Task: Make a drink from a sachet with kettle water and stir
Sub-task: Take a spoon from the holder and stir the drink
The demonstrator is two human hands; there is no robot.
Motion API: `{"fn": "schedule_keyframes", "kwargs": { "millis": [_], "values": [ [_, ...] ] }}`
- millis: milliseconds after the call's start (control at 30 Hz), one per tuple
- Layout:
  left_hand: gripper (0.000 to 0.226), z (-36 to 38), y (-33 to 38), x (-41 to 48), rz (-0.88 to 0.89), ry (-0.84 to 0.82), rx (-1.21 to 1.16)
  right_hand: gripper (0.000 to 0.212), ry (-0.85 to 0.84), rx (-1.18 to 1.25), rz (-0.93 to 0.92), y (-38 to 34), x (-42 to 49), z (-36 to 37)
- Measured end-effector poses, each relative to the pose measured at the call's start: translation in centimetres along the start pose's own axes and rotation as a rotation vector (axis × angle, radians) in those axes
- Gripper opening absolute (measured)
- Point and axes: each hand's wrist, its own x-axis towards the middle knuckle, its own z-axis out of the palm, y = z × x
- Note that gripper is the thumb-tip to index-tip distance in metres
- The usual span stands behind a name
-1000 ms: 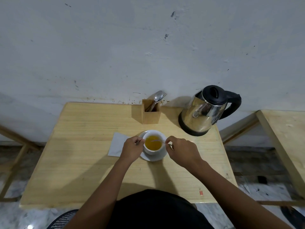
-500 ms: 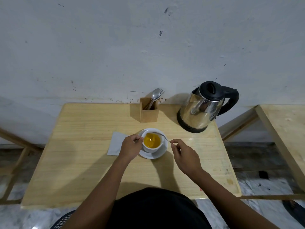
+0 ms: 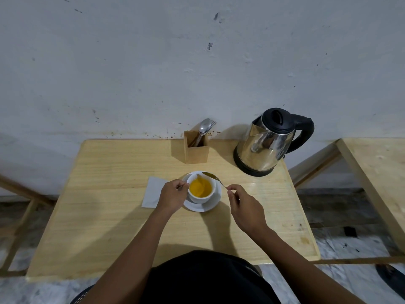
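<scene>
While my left hand gripped the orange-filled cup, my right hand pinched the spoon above its rim, so only setting down seemed left.

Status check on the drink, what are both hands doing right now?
Left hand steadying the cup on its saucer. Right hand pinching the spoon, bowl lifted above the rim. Drink orange, nothing in the way.

White cup of orange drink on saucer; teaspoon lifted above far rim; steel kettle upright far right.
</scene>
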Motion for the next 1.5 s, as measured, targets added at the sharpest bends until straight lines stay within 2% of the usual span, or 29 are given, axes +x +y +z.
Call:
{"fn": "schedule_keyframes", "kwargs": {
  "millis": [233, 700, 767, 900, 1100, 1167, 1267, 1500],
  "values": [
    [0.014, 0.0, 0.0, 0.1, 0.001, -0.005, 0.002, 0.021, 0.049, 0.032, 0.030, -0.1, -0.1, 0.0],
    [0.016, 0.0, 0.2, -0.1, -0.007, -0.006, -0.007, 0.020, 0.001, 0.220, 0.126, -0.5, -1.9, 1.1],
    [0.017, 0.0, 0.2, -0.1, -0.006, -0.003, -0.002, 0.023, -0.010, 0.321, 0.180, -0.5, -2.0, 1.1],
    [0.019, 0.0, 0.2, -0.1, -0.011, -0.001, 0.005, 0.030, -0.030, 0.673, 0.357, -0.4, -1.9, 0.8],
    [0.020, 0.1, 0.1, 0.0, -0.018, 0.009, -0.009, 0.025, 0.016, 0.942, 0.536, 1.8, -1.7, 1.3],
    [0.019, 0.2, 0.1, 0.0, -0.018, 0.014, -0.012, 0.024, 0.022, 0.933, 0.555, 2.8, -1.4, 1.8],
    [0.020, 0.3, 0.1, 0.0, -0.017, 0.018, -0.009, 0.024, 0.009, 0.776, 0.561, 3.7, -0.7, 2.7],
    [0.019, 0.3, -0.2, 0.1, -0.015, 0.024, -0.001, 0.021, 0.003, 0.482, 0.465, 4.4, 1.6, 3.9]
  ]
}}
